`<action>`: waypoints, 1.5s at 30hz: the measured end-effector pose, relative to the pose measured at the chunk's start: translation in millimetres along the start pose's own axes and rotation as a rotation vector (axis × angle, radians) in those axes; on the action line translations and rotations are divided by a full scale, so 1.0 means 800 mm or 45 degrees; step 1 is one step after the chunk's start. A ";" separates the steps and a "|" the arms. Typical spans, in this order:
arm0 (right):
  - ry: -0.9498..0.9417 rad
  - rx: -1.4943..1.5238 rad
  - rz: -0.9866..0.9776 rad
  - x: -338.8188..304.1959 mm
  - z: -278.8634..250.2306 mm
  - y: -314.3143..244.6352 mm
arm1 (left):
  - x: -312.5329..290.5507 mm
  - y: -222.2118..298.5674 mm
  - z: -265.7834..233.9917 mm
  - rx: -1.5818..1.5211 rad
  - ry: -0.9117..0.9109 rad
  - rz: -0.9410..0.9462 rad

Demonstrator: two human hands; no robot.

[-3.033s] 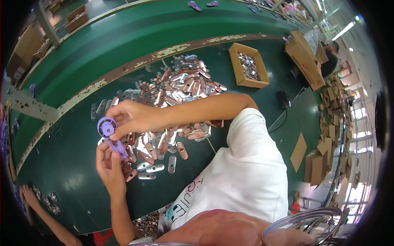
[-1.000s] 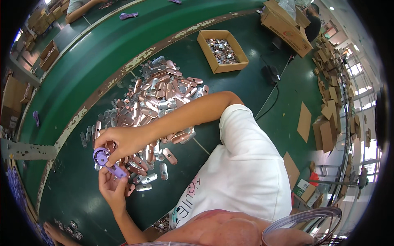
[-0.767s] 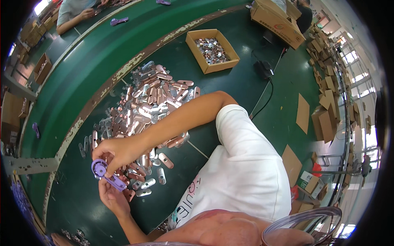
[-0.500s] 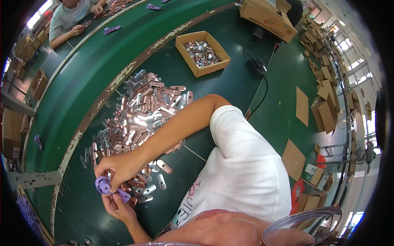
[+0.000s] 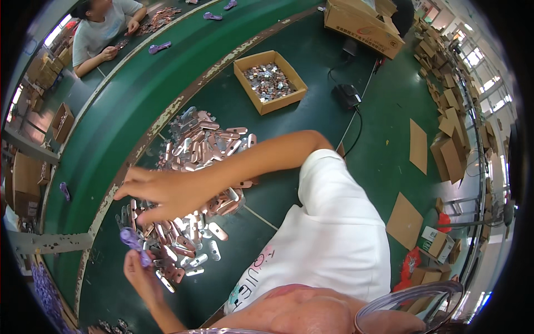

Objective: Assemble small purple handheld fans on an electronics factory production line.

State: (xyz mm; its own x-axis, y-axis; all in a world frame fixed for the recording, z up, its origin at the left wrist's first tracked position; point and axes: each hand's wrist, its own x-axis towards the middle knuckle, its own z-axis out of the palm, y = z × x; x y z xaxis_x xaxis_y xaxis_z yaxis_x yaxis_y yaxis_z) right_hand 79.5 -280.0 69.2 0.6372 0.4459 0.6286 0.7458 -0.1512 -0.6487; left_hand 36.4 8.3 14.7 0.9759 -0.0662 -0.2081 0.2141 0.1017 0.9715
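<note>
Dark green and glossy, the surface [image 5: 317,119] carries a pile of pink and silver metal plates [image 5: 197,147], rounded at the ends, most with a small dark opening. Beyond it, past a chipped ledge, runs a green channel [image 5: 100,145] with several purple pieces lying apart along it, and at its far side sits a co-worker in a light shirt [image 5: 97,39].

The person's left hand [image 5: 143,278] pinches one end of a purple plastic part [image 5: 130,238], which tilts up from the fingers just beside the pile's near-left edge; its outline is slightly blurred. The right hand [image 5: 167,193] holds nothing visible, its fingers spread wide above the plates; whether it touches any cannot be told.

Farther back, a shallow cardboard tray [image 5: 286,104] holds many small metal pieces. Right of it lies a black adapter [image 5: 347,96] with its cord, near a large carton [image 5: 359,30].
</note>
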 end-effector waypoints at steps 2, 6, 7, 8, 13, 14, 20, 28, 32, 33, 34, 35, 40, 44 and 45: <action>-0.139 -0.602 -0.058 -0.026 -0.075 -0.013 | 0.042 0.018 -0.007 -0.095 0.187 0.076; 0.751 -0.829 0.490 -0.096 -0.258 -0.019 | 0.221 0.038 -0.075 0.005 -0.081 0.247; 0.975 -1.048 0.460 -0.121 -0.322 -0.017 | 0.275 0.037 -0.081 0.053 -0.028 0.179; 1.183 -1.180 0.480 -0.157 -0.392 -0.004 | 0.320 0.039 -0.080 0.100 0.024 0.121; 1.053 -2.357 1.534 -0.377 -0.643 -0.001 | 0.482 0.039 -0.103 0.789 0.282 0.187; 1.076 -2.273 1.761 -0.414 -0.672 -0.008 | 0.502 0.040 -0.106 0.788 0.280 0.205; 0.844 -2.151 2.080 -0.490 -0.757 -0.010 | 0.527 0.008 -0.059 1.134 0.344 0.309; 0.373 -2.556 1.470 -0.463 -0.755 0.029 | 0.486 0.026 -0.061 1.970 0.840 0.185; 0.374 -2.669 1.047 -0.432 -0.704 0.016 | 0.428 0.053 -0.004 1.828 0.974 0.451; 0.356 -2.666 1.046 -0.421 -0.686 0.009 | 0.417 0.063 0.006 1.777 0.898 0.656; 0.354 -2.700 0.975 -0.411 -0.668 -0.003 | 0.406 0.070 0.024 1.712 0.813 0.851; 0.344 -2.739 0.908 -0.404 -0.650 -0.023 | 0.390 0.079 0.058 1.692 0.679 1.003; 0.399 -2.559 0.645 -0.344 -0.531 -0.137 | 0.331 0.093 0.204 1.197 -0.116 1.272; 0.385 -2.382 0.739 -0.310 -0.399 -0.197 | 0.183 0.101 0.379 0.682 -0.854 0.720; 0.381 -2.352 0.731 -0.299 -0.366 -0.206 | 0.150 0.103 0.407 0.475 -1.045 0.576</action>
State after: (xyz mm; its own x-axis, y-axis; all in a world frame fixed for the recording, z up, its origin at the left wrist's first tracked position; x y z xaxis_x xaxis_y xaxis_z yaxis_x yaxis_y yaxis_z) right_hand -139.0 -619.9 151.3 0.6973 -0.0935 0.7106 -0.3989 -0.8744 0.2764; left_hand 157.1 -314.8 107.0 0.6008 -0.7754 0.1947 -0.3332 -0.0215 0.9426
